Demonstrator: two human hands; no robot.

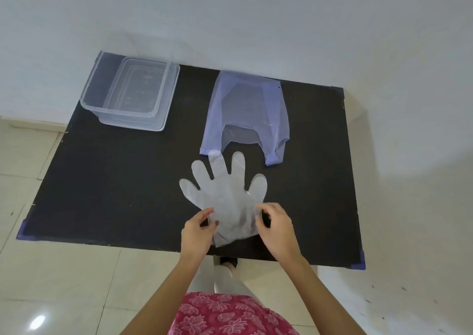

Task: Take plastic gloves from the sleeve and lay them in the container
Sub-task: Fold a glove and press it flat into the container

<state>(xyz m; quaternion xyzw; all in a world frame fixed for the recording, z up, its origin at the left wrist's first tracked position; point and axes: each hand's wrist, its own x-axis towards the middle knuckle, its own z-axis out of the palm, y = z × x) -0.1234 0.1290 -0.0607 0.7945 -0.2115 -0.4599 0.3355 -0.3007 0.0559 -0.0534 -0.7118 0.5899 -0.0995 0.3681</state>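
Two hands grip one plastic glove (225,201) at its cuff near the near edge of the black mat (115,186): the left hand (198,228) pinches the cuff's left side, the right hand (275,228) its right side. The glove lies flat, long axis running from the cuff at the hands toward the far edge, fingertips just touching the pale blue sleeve (247,115), which lies beyond it right of centre. Judged from this layout, the clear container (88,101) at the far-left corner sits well apart, up and left of the glove, nearer the left hand, and appears empty.
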